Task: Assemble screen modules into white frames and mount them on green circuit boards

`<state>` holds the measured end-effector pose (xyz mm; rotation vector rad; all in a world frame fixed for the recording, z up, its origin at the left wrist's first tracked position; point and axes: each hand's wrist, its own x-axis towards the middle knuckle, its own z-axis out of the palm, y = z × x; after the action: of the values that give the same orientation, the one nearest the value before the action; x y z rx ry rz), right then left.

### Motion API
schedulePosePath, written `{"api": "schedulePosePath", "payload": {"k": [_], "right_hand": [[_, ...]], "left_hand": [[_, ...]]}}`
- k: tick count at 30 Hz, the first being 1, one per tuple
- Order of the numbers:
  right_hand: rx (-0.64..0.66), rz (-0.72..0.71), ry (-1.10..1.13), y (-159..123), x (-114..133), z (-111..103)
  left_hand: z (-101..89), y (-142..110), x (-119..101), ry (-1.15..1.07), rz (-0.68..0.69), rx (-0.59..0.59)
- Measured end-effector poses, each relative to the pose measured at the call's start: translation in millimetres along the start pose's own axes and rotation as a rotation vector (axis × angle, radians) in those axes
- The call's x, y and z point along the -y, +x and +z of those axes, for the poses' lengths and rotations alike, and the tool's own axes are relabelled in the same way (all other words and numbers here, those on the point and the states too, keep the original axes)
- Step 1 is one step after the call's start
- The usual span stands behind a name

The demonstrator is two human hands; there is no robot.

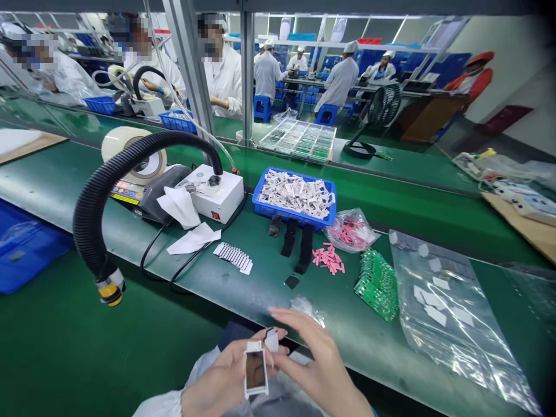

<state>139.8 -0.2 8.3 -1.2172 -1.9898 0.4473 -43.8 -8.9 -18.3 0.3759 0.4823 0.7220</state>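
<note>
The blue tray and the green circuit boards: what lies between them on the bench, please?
A plastic bag of pink pieces and loose pink pieces lie there, seen in the head view.

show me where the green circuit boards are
In the head view, the stack of green circuit boards lies on the green bench, just right of the loose pink pieces and left of the clear plastic bag.
</note>
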Motion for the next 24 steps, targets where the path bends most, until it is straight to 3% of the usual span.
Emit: {"api": "schedulePosePath", "payload": {"k": [3,8,12,14,17,20,22,24], "right_hand": [[-0.180,-0.029,-0.090,-11.8,-0.4,7.1],[-0.227,-0.133,-0.145,-15.9,3.7,8.2],[-0.296,-0.056,-0.135,-19.1,-6.5,-6.1],[-0.373,-0.044,-0.237,-23.8,-21.0,-11.7],[-0.322,-0.141,-0.467,-32.2,-46.7,-12.0],[-0.211,-0.226,-0.530,-40.6,-59.9,-6.5],[-0.196,-0.200,-0.469,-45.0,-56.0,-2.0],[-0.184,-0.033,-0.235,-46.5,-43.3,4.4]], "left_hand": [[5.3,2.5,1.5,-0.070,-0.013,0.041],[0.2,6.3,11.5,-0.114,0.018,0.008],[-10.9,3.9,13.0,-0.128,0.020,-0.047],[-15.2,2.5,10.4,-0.143,0.032,-0.073],[-20.1,1.6,6.5,-0.186,0.064,-0.066],[-22.4,1.0,3.9,-0.228,0.066,-0.019],[-21.9,0.1,2.2,-0.235,0.079,0.006],[-20.5,-1.0,0.5,-0.213,0.095,0.003]]}}
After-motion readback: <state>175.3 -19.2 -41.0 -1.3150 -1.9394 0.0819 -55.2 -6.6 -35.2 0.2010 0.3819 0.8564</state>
